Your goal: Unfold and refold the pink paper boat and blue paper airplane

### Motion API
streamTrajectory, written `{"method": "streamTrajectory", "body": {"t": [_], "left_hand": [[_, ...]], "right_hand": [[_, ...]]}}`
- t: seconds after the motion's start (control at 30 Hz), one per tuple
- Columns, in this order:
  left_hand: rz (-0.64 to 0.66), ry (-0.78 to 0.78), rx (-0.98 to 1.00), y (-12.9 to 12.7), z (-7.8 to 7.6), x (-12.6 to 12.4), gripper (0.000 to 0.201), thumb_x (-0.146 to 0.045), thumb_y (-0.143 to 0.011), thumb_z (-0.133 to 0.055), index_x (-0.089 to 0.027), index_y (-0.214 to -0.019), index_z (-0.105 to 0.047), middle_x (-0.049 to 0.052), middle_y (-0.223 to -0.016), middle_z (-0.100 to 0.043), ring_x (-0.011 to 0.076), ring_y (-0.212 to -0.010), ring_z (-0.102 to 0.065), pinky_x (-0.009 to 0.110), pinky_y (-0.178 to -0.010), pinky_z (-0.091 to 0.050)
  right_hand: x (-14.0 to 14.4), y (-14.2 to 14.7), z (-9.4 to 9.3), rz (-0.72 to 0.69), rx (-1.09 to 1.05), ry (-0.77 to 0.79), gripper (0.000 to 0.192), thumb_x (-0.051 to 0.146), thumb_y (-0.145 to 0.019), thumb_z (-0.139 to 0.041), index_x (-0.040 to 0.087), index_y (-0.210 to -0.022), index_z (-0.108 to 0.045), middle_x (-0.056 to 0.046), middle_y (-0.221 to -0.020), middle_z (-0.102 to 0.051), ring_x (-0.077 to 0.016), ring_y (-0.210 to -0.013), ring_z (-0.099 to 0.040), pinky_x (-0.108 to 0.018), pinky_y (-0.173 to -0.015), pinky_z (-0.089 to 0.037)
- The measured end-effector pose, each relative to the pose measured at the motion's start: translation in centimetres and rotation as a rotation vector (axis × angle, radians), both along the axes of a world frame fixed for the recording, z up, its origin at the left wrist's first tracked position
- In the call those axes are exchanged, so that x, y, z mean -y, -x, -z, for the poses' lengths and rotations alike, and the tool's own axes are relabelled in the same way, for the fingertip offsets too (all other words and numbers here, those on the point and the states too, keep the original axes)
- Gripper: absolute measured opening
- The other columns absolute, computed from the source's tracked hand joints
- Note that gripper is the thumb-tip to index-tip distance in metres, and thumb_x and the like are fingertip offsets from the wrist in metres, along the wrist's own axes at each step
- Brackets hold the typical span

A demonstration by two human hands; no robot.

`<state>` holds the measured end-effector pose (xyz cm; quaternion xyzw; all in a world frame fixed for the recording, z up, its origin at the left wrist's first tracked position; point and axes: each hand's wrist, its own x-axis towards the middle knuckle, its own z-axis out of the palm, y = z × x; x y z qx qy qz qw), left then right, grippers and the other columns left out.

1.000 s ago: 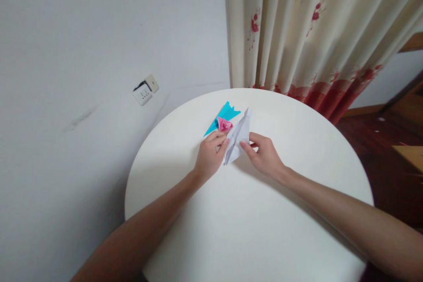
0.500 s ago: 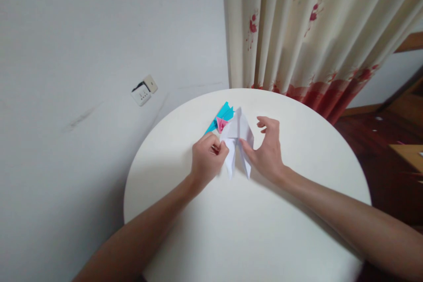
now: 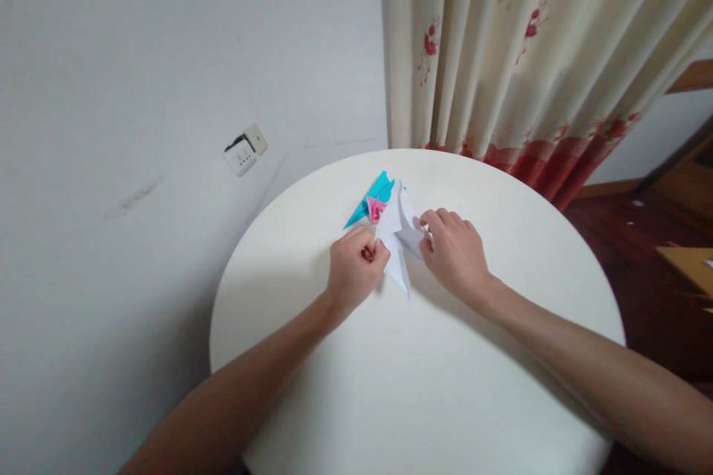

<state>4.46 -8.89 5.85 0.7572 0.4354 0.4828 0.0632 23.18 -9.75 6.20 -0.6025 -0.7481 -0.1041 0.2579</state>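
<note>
A folded white paper (image 3: 399, 241) lies near the middle of the round white table (image 3: 445, 386), its point toward me. My left hand (image 3: 355, 271) pinches the paper's left edge with curled fingers. My right hand (image 3: 455, 252) presses down on its right flap, fingers bent over the fold. Just behind the white paper lie a small pink folded paper piece (image 3: 375, 208) and a blue folded paper piece (image 3: 372, 196), both untouched.
A pale wall with a loose socket plate (image 3: 245, 150) stands to the left. A cream curtain with red print (image 3: 529, 52) hangs behind the table. Dark wooden floor (image 3: 640, 237) shows at the right.
The white paper's two flaps, spread apart half a second ago, are folded closer together. My right hand has come down from an open pose onto the right flap. My left hand stays put.
</note>
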Motion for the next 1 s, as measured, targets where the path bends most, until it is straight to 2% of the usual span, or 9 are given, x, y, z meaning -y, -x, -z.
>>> {"method": "streamTrajectory", "body": {"t": [0.13,0.3,0.5,0.6,0.73,0.83,0.93,1.0], "left_hand": [[0.010,0.069,-0.002,0.9,-0.2,-0.7,0.034,-0.017,-0.083,-0.055,-0.022,-0.056,-0.035,-0.004,-0.055,-0.040,0.0117,-0.053,-0.041,0.026,-0.054,-0.033],[0.081,0.144,-0.057,2.2,-0.7,-1.8,0.026,-0.021,-0.088,-0.055,-0.021,-0.063,-0.049,-0.002,-0.064,-0.052,0.0130,-0.061,-0.053,0.023,-0.057,-0.042],[-0.005,0.138,-0.077,3.8,-1.0,-2.9,0.018,-0.025,-0.091,-0.054,-0.021,-0.074,-0.055,0.001,-0.074,-0.061,0.0157,-0.071,-0.059,0.024,-0.063,-0.045],[-0.034,0.220,0.023,4.1,-0.8,-3.3,0.011,-0.027,-0.091,-0.055,-0.022,-0.082,-0.053,-0.002,-0.068,-0.060,0.0149,-0.064,-0.059,0.024,-0.060,-0.042],[0.087,0.413,0.219,3.7,0.1,-3.5,0.014,-0.027,-0.087,-0.059,-0.025,-0.092,-0.045,-0.009,-0.056,-0.052,0.0118,-0.047,-0.049,0.020,-0.047,-0.027],[0.171,0.504,0.350,3.3,0.5,-3.5,0.017,-0.026,-0.085,-0.060,-0.025,-0.093,-0.045,-0.010,-0.054,-0.047,0.0100,-0.043,-0.042,0.019,-0.045,-0.021],[0.190,0.574,0.482,3.4,0.4,-3.6,0.013,-0.026,-0.081,-0.062,-0.022,-0.086,-0.050,-0.008,-0.056,-0.049,0.0085,-0.045,-0.042,0.018,-0.045,-0.022],[0.200,0.640,0.592,3.5,0.1,-3.7,0.014,-0.027,-0.077,-0.065,-0.020,-0.082,-0.054,-0.005,-0.059,-0.053,0.0089,-0.048,-0.045,0.018,-0.046,-0.027]], "right_hand": [[-0.7,-1.9,-0.4,0.053,-0.021,0.059,0.019,0.022,-0.096,-0.050,0.021,-0.085,-0.066,-0.008,-0.084,-0.071,-0.0231,-0.073,-0.060,-0.033,-0.060,-0.026],[-1.9,-4.1,-1.2,0.173,-0.124,0.065,0.021,0.029,-0.094,-0.052,0.021,-0.083,-0.068,-0.008,-0.078,-0.071,-0.0224,-0.065,-0.058,-0.032,-0.057,-0.023],[-2.4,-5.1,-1.3,-0.003,-0.254,0.053,0.016,0.029,-0.091,-0.055,0.022,-0.087,-0.069,-0.004,-0.074,-0.069,-0.0205,-0.065,-0.056,-0.030,-0.060,-0.030],[-2.1,-4.6,-0.9,-0.065,-0.322,0.042,0.016,0.029,-0.091,-0.055,0.021,-0.086,-0.068,-0.003,-0.072,-0.066,-0.0187,-0.063,-0.054,-0.030,-0.060,-0.032],[-2.1,-3.6,-0.6,-0.162,-0.537,0.046,0.016,0.027,-0.090,-0.055,0.020,-0.098,-0.067,0.000,-0.066,-0.061,-0.0156,-0.058,-0.051,-0.029,-0.060,-0.036],[-2.7,-3.4,-0.3,-0.271,-0.778,0.085,0.026,0.028,-0.088,-0.060,0.019,-0.112,-0.062,0.003,-0.065,-0.058,-0.0145,-0.057,-0.052,-0.028,-0.058,-0.041],[-3.3,-3.4,-0.3,-0.369,-0.963,0.069,0.035,0.034,-0.088,-0.063,0.020,-0.120,-0.058,0.000,-0.079,-0.063,-0.0161,-0.067,-0.059,-0.028,-0.060,-0.046],[-3.1,-3.4,-0.6,-0.410,-0.984,-0.050,0.033,0.036,-0.090,-0.062,0.023,-0.121,-0.058,-0.005,-0.097,-0.065,-0.0183,-0.081,-0.062,-0.031,-0.066,-0.050]]}}
